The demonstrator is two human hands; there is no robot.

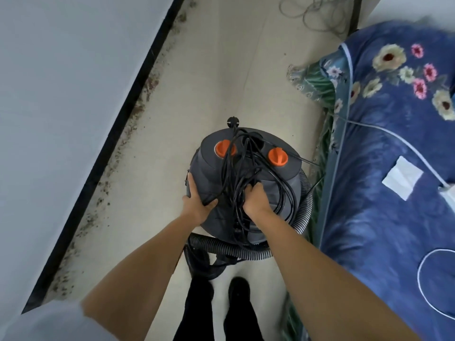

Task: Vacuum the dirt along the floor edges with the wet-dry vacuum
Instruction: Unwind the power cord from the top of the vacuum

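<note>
- A pale tiled floor (209, 77) is seen from above, running as a narrow strip between a white wall (61, 94) on the left and a bed on the right.
- A black baseboard (118, 114) lines the foot of the wall, and dark, speckled dirt (138, 112) is scattered on the floor right along it.
- The bed is covered by a blue floral quilt (384, 168); a tangle of thin cord (317, 16) lies on the floor at the far end.
- The wet-dry vacuum (246, 183) stands upright in the middle of the strip, its round grey top facing the camera, with two orange knobs (251, 152) set on the far side.
- A black power cable (246, 173) is heaped loosely over the top, its plug (232, 122) hanging over the far edge.
- A ribbed hose (229, 247) is curled around the near and right sides of the body.
- The left hand (197, 203) is pressed flat against the vacuum's left flank, thumb hooked over a cable loop.
- The right hand (256, 200) is curled down into the cable bundle on top, fingers closed around strands.
</note>
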